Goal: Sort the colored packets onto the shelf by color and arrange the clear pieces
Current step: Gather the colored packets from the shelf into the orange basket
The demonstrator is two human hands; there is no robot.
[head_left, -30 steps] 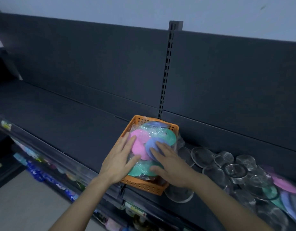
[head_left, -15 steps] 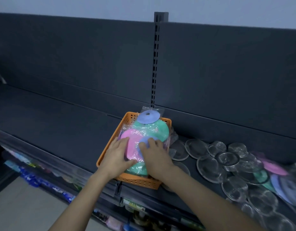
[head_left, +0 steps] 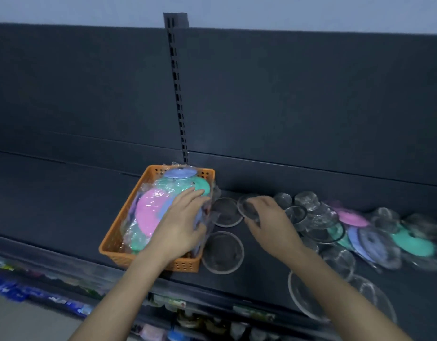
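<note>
An orange basket [head_left: 119, 246] on the dark shelf holds wrapped round packets: a pink one [head_left: 148, 210], a green one [head_left: 200, 185] and a blue one [head_left: 180, 173] at the back. My left hand [head_left: 180, 225] lies flat on the packets with straight fingers. My right hand [head_left: 269, 222] is just right of the basket and pinches a small clear round piece [head_left: 247, 207] at its edge. More clear pieces [head_left: 222, 252] lie flat beside the basket.
Further right on the shelf [head_left: 52, 193] lies a loose heap of clear pieces [head_left: 318, 217] mixed with pink [head_left: 352, 217], blue [head_left: 374, 244] and green [head_left: 414, 244] packets. A slotted upright [head_left: 178, 94] runs up the back panel. A lower shelf holds coloured goods [head_left: 15, 289].
My right hand left the packets in the basket and moved right onto a clear piece on the shelf. My left hand shifted right across the packets. The camera panned right.
</note>
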